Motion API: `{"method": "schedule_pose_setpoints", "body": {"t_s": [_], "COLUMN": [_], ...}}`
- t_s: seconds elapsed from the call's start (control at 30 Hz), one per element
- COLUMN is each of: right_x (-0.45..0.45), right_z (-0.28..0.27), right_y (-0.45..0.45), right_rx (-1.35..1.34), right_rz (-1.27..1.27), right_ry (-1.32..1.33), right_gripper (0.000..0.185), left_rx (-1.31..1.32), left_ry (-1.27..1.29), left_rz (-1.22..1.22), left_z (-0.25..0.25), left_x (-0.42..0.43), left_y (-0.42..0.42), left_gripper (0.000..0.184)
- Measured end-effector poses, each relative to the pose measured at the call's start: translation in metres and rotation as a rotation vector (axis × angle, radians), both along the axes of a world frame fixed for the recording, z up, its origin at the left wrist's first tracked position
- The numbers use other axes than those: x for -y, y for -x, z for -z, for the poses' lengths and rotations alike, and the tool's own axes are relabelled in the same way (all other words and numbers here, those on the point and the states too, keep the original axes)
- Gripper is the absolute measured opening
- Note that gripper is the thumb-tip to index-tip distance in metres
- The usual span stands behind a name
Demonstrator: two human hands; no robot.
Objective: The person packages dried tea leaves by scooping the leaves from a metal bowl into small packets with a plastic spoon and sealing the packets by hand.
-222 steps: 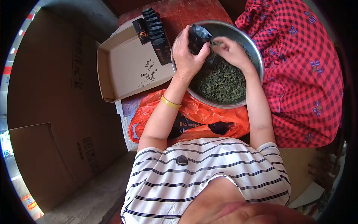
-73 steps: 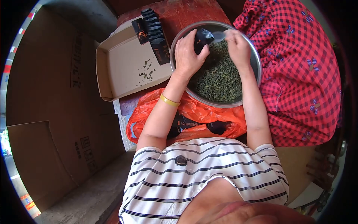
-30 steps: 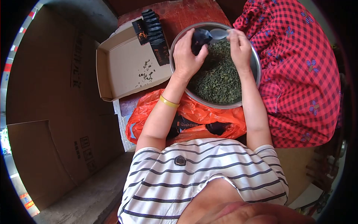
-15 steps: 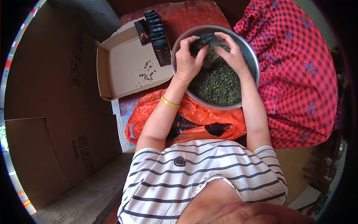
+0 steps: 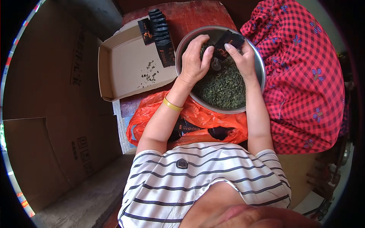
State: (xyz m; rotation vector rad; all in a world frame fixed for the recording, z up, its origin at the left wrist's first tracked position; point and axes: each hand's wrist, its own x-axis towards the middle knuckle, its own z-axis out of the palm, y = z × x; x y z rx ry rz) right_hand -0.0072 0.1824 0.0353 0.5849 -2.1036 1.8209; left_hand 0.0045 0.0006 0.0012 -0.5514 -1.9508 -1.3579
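A black packet (image 5: 227,42) with orange print is tilted over a steel bowl (image 5: 259,72), pinched between the thumb and fingers of my right hand (image 5: 244,60). My left hand (image 5: 195,60) hovers over the bowl's left side, thumb apart from the curved fingers, with nothing visible in it. Its thumb points toward the packet across a small gap. Dark green dried leaves (image 5: 224,89), looking like tea, fill the lower part of the bowl. On the leaves below the packet lies a small clear plastic piece (image 5: 216,64), partly shadowed.
Left of the bowl, a shallow cardboard tray (image 5: 121,72) holds a row of black packets (image 5: 161,34) and scattered leaf bits (image 5: 149,74). An orange plastic bag (image 5: 148,110) with black packaging lies in front. Red checked cloth (image 5: 304,83) borders the right; a large cardboard box (image 5: 57,95) stands left.
My right hand now holds the packet up at the right, its printed face showing. My left hand has come away from it, and the clear piece lies on the leaves.
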Motion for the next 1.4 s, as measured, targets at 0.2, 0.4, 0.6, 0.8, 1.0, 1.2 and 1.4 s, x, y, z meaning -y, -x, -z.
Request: {"method": "schedule_pose_setpoints", "body": {"t_s": [0.2,0.4,0.6,0.8,1.0,1.2,1.4], "right_x": [-0.011,-0.014,-0.016,-0.005,-0.017,-0.008,-0.007], "right_z": [0.023,0.027,0.031,0.01,0.023,0.021,0.019], "right_y": [0.015,0.014,0.014,0.012,0.021,0.013,0.006], "right_rx": [0.202,0.322,0.352,0.088,0.196,0.272,0.236], "right_rz": [-0.138,-0.255,-0.305,-0.151,-0.221,-0.192,-0.13], "right_ry": [-0.089,-0.169,-0.252,-0.496,-0.273,-0.235,-0.372], "right_gripper": [0.035,0.026,0.023,0.028,0.03,0.024,0.018], "left_rx": [0.093,0.131,0.138,0.44,0.258,0.736,0.755], "left_ry": [0.106,0.09,0.067,-0.279,-0.633,-0.809,-0.936], "left_rz": [0.052,0.054,0.067,0.257,-0.12,-0.231,-0.298], "left_z": [0.0,0.002,0.001,-0.035,-0.068,0.033,0.095], "left_x": [-0.007,-0.005,-0.007,0.007,0.131,0.211,0.197], "left_y": [-0.002,-0.002,-0.002,-0.004,0.043,0.103,0.164], "left_gripper": [0.033,0.037,0.032,0.027,0.024,0.016,0.015]}}
